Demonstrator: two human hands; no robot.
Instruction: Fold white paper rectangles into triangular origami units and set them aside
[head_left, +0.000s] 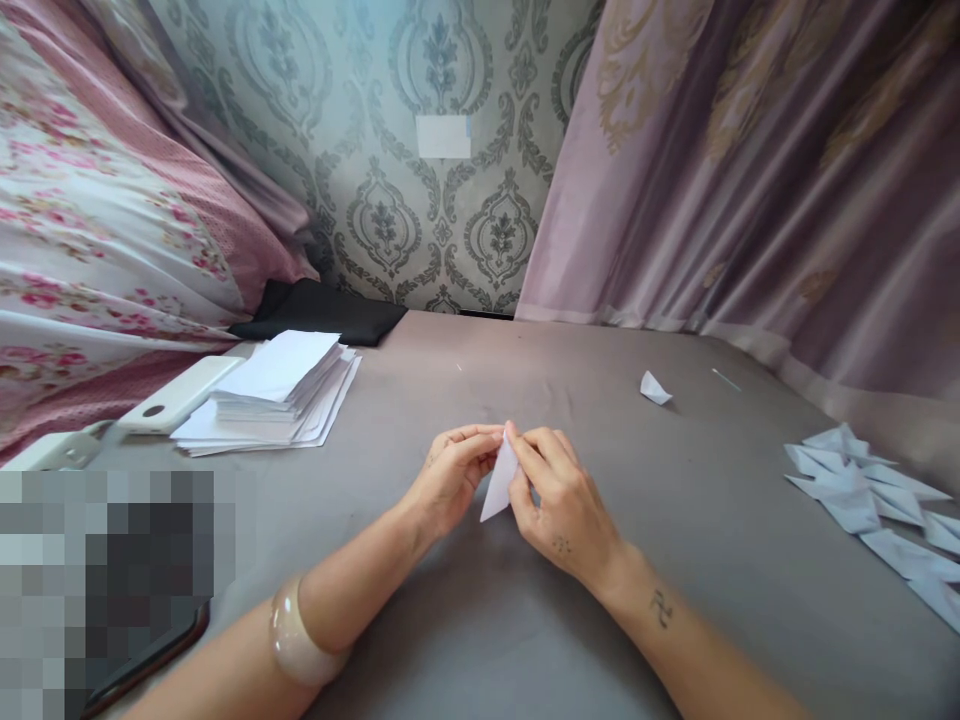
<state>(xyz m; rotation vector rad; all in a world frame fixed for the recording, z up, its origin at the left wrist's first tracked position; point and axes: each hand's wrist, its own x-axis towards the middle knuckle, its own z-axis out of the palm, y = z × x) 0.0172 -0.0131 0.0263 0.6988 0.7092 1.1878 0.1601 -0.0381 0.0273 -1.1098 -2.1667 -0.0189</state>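
Note:
A small folded piece of white paper [498,487] is held up between my two hands, above the grey cloth surface [450,640]. Its narrow pointed end hangs down and slightly left. My left hand [459,470] pinches the paper's upper edge from the left with thumb and fingers. From the right, my right hand [553,490] grips the same paper, its fingers bent over the top and side. The fingers cover much of the upper part, so the folds there are hidden.
A stack of white paper sheets [277,385] lies at left, beside a white flat device [180,395]. Several folded paper pieces [847,470] lie at far right. One small folded piece [655,388] sits farther back. A black cloth [322,312] rests near the wall.

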